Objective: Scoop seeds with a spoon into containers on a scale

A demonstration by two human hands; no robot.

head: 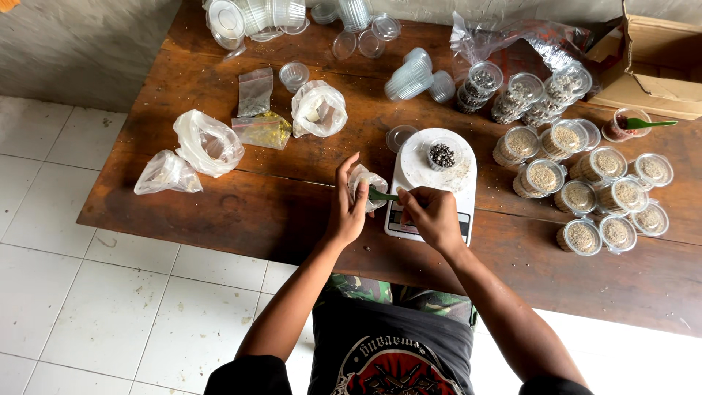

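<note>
While hands (387,208) hold one spoon (382,195), one bag (368,184).

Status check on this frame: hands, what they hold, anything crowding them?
Left hand grips small plastic bag. Right hand holds green spoon, tip in bag. Cup of dark seeds on white scale. Nothing in the way.

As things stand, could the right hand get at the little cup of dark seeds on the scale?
Probably yes. The right hand hovers over the near end of the scale, holding a green spoon, and nothing lies between it and the cup.
</note>
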